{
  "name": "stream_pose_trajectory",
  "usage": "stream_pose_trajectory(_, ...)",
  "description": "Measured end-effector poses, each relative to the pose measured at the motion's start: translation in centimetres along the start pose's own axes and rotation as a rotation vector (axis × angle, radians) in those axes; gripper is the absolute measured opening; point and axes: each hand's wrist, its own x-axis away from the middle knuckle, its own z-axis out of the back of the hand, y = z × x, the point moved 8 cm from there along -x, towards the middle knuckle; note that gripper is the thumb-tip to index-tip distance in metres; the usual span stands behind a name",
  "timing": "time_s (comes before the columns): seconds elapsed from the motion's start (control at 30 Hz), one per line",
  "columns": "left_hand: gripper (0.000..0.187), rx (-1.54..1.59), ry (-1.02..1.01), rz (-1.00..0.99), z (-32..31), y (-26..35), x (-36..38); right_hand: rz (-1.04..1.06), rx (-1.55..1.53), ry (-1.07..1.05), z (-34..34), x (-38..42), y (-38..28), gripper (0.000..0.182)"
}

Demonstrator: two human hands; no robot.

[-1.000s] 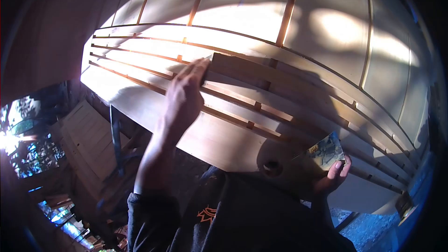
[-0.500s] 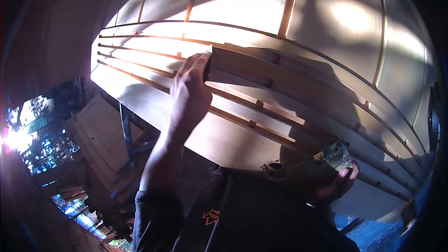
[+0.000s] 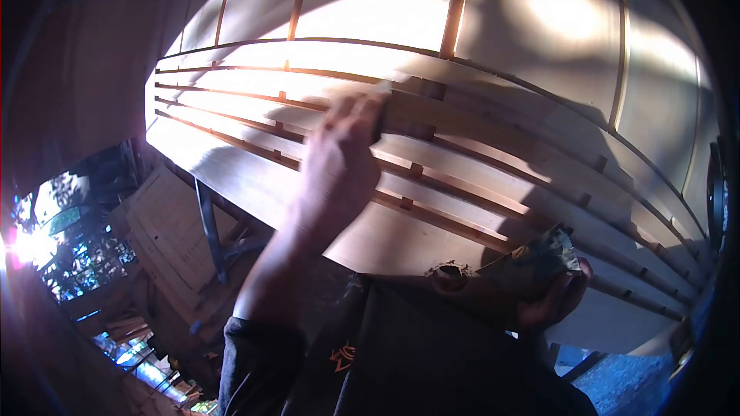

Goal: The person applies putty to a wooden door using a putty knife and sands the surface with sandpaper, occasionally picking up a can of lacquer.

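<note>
My left hand [image 3: 343, 158] reaches up from the lower left, fingers closed round a small dark block [image 3: 378, 119] with a pale edge at the top. The block is pressed to a long wooden slat [image 3: 478, 129] on a curved, slatted wooden panel. The moving fingers are slightly blurred. Lower right, my right hand [image 3: 561, 293] is in shadow, its fingers bent round a crumpled, mottled sheet [image 3: 549, 253] in front of the lower slats. Much of that hand is dark and hard to make out.
Upright ribs [image 3: 456, 8] cross the pale panel above the slats. Lower left are stacked wooden boards [image 3: 173, 223], a dark metal leg [image 3: 208, 223] and scrap wood. A dark shirt [image 3: 432, 354] fills the bottom. Strong sunlight and shadows fall on the panel.
My left hand has slid to the right along the slat with the dark block. My right hand stays near the lower slats with the sheet. The view has shifted slightly.
</note>
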Motion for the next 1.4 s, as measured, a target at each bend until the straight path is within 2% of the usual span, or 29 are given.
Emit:
stream_pose_trajectory(0.03, 0.056, 0.030, 0.025, -0.057, -0.8, 1.5, 0.8, 0.028, 0.042, -0.008, 0.2, 0.1, 0.2, 0.033)
stream_pose_trajectory(0.1, 0.058, 0.224, -0.114, -0.055, -0.7, 3.0, 1.9, 0.050, 0.105, -0.005, 0.5, 0.3, 0.6, 0.035)
stream_pose_trajectory(0.17, 0.047, 0.115, 0.001, -0.147, 1.1, 0.4, 1.8, 0.065, 0.137, 0.005, 0.3, 0.1, 0.4, 0.035)
stream_pose_trajectory(0.2, 0.046, -0.074, -0.077, 0.036, 2.4, -2.0, 1.3, 0.085, 0.151, 0.007, 0.2, 0.0, -0.2, 0.034)
stream_pose_trajectory(0.23, 0.046, -0.077, 0.154, -0.060, 4.4, -4.0, 1.0, 0.097, 0.166, 0.022, 0.2, 0.0, -0.2, 0.034)
stream_pose_trajectory(0.27, 0.047, -0.043, 0.197, -0.010, 5.0, -7.2, 0.8, 0.110, 0.181, 0.038, 0.2, 0.1, -0.3, 0.034)
stream_pose_trajectory(0.3, 0.047, -0.141, 0.204, 0.023, 5.4, -8.7, 0.1, 0.117, 0.198, 0.063, 0.5, 0.2, 0.0, 0.034)
stream_pose_trajectory(0.37, 0.048, -0.106, 0.172, 0.051, 4.2, -10.6, -0.4, 0.075, 0.114, 0.096, 0.6, 0.5, 0.7, 0.034)
stream_pose_trajectory(0.4, 0.049, -0.160, 0.196, 0.028, 3.5, -9.7, -0.5, 0.023, 0.016, 0.105, 0.5, 0.7, 1.1, 0.033)
stream_pose_trajectory(0.47, 0.052, -0.150, 0.256, -0.072, 1.0, -7.3, 0.0, 0.024, 0.055, 0.106, 0.1, 0.3, 0.1, 0.034)
stream_pose_trajectory(0.53, 0.053, -0.130, 0.184, -0.001, -0.5, -3.7, 0.8, 0.035, 0.101, 0.131, -0.5, 0.0, -1.0, 0.036)
stream_pose_trajectory(0.6, 0.054, 0.010, 0.078, -0.028, -1.4, -0.8, 2.0, 0.068, 0.141, 0.145, -1.1, -0.3, -2.2, 0.038)
stream_pose_trajectory(0.63, 0.055, 0.076, 0.030, -0.064, -1.1, 0.3, 2.4, 0.149, 0.154, 0.143, -1.7, -0.4, -2.8, 0.039)
stream_pose_trajectory(0.7, 0.058, 0.138, 0.080, -0.082, 0.0, -0.7, 2.4, 0.180, 0.182, 0.137, -1.7, -0.4, -2.7, 0.040)
stream_pose_trajectory(0.73, 0.055, 0.029, 0.109, -0.096, 1.2, -2.2, 1.9, 0.126, 0.201, 0.127, -0.6, -0.2, -1.8, 0.041)
stream_pose_trajectory(0.77, 0.053, -0.132, 0.106, -0.014, 2.5, -4.5, 1.0, 0.090, 0.174, 0.125, -0.2, -0.1, -1.2, 0.041)
stream_pose_trajectory(0.8, 0.052, -0.067, 0.178, 0.087, 3.6, -8.2, 0.3, 0.053, 0.148, 0.124, 0.2, 0.1, -0.6, 0.041)
stream_pose_trajectory(0.87, 0.043, -0.181, 0.193, 0.057, 4.8, -12.2, -1.1, 0.029, 0.048, 0.130, 0.3, 0.0, -0.1, 0.042)
stream_pose_trajectory(0.9, 0.044, -0.061, 0.101, 0.142, 4.5, -12.5, -1.9, 0.029, 0.046, 0.132, 0.1, -0.1, -0.2, 0.042)
stream_pose_trajectory(0.97, 0.051, -0.124, 0.254, -0.061, 2.9, -10.6, -0.8, 0.015, 0.056, 0.138, 0.0, 0.0, -0.4, 0.041)
stream_pose_trajectory(1.03, 0.053, -0.127, 0.164, -0.066, 2.2, -5.7, 0.0, 0.016, 0.063, 0.143, 0.0, 0.3, -0.3, 0.040)
stream_pose_trajectory(1.1, 0.057, 0.049, 0.024, -0.051, 2.3, -3.6, 0.9, 0.029, 0.088, 0.143, -0.4, -0.1, -0.6, 0.038)
stream_pose_trajectory(1.13, 0.060, 0.002, 0.025, 0.001, 2.7, -5.1, 0.9, 0.032, 0.125, 0.140, -0.4, -0.3, -1.2, 0.038)
stream_pose_trajectory(1.17, 0.059, -0.073, 0.132, 0.092, 3.6, -7.0, 1.0, 0.033, 0.161, 0.141, -0.4, -0.4, -1.5, 0.037)
stream_pose_trajectory(1.23, 0.054, -0.150, 0.296, 0.055, 4.5, -9.2, 0.6, 0.317, 0.399, 0.122, -0.7, -0.2, -2.5, 0.038)
stream_pose_trajectory(1.27, 0.055, -0.182, 0.205, 0.082, 2.5, -10.3, 0.2, 0.193, 0.313, 0.133, -0.1, 0.1, -1.3, 0.038)
stream_pose_trajectory(1.33, 0.057, -0.301, 0.284, 0.038, 0.0, -8.3, 1.0, 0.097, 0.266, 0.147, 0.3, 0.1, -0.4, 0.039)
stream_pose_trajectory(1.4, 0.059, -0.279, 0.293, 0.004, -0.8, -6.2, 1.9, 0.156, 0.327, 0.168, 0.1, -0.1, -1.1, 0.039)
